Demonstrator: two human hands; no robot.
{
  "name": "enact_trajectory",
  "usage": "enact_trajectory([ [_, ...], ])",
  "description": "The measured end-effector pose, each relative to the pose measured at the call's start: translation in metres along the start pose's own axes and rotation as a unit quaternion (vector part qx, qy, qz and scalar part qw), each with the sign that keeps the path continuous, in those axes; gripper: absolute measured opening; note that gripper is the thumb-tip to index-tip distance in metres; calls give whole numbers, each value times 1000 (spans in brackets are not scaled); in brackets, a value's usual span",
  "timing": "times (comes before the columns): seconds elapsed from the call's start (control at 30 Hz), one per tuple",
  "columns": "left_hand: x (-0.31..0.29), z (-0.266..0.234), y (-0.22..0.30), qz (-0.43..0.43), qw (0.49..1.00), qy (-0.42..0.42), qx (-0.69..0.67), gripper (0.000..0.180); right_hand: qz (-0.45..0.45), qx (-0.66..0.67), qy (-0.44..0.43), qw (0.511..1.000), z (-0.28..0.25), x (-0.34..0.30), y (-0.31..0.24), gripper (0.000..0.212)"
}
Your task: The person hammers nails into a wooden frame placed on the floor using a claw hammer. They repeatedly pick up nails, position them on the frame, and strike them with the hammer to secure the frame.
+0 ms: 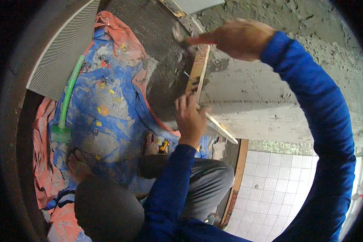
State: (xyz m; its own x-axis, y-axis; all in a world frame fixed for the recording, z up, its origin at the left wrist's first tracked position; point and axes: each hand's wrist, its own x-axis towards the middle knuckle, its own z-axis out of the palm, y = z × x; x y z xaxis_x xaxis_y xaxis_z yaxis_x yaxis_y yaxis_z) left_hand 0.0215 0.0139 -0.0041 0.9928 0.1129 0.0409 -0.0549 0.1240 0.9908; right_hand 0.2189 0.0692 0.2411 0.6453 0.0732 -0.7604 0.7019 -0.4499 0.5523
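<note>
At the corner of a rough mortar ledge [250,92], a wooden batten [199,70] is standing upright against the grey face. The left hand [190,117] is reaching up from below, fingers spread loosely and pressing on the batten's lower end; palm open, nothing clenched. The right hand [238,38] is working above, at the batten's top end, fingers curled tight around a small tool [180,35] with a reddish handle. The tool's worn tip is pointing left, just above the batten top; whether it is touching the mortar cannot be told. Both forearms are wearing blue sleeves, the right one arcing in from the lower right edge of the view.

A thin pale strip [221,128] is running diagonally along the ledge's lower edge, just right of the left hand. A wall of raw scratched mortar [310,32] is rising above the ledge.

Below, a blue and orange tarp [105,101] is covering the floor, smeared with dried mortar. Two bare feet are resting on it, one [150,144] near the left hand, the other [77,164] further left. A green hose [68,97] is lying across the tarp, beside a large grey ribbed tile [64,48] leaning at upper left. A small yellow object [163,147] is lying beside the nearer foot. White floor tiles [274,189] are showing at lower right, bordered by a wooden edge [236,185].
</note>
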Motion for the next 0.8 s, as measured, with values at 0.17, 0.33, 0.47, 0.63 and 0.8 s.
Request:
enact_trajectory([
  [0.17,4,-7,-3,11,999,-3,-41,62,105,131,227,959,15,-85,-49,56],
  [0.33,10,-24,-25,11,990,-62,-128,63,289,331,293,850,59,-190,-154,37],
  [0.47,16,-30,-40,-32,972,-140,-186,63,383,532,280,701,113,-241,-241,19],
  [0.63,20,-41,-41,-4,968,-188,-165,54,462,698,175,519,183,-263,-319,26],
  [0.8,33,-42,-37,-58,966,-170,-185,40,462,780,208,367,228,-272,-336,22],
])
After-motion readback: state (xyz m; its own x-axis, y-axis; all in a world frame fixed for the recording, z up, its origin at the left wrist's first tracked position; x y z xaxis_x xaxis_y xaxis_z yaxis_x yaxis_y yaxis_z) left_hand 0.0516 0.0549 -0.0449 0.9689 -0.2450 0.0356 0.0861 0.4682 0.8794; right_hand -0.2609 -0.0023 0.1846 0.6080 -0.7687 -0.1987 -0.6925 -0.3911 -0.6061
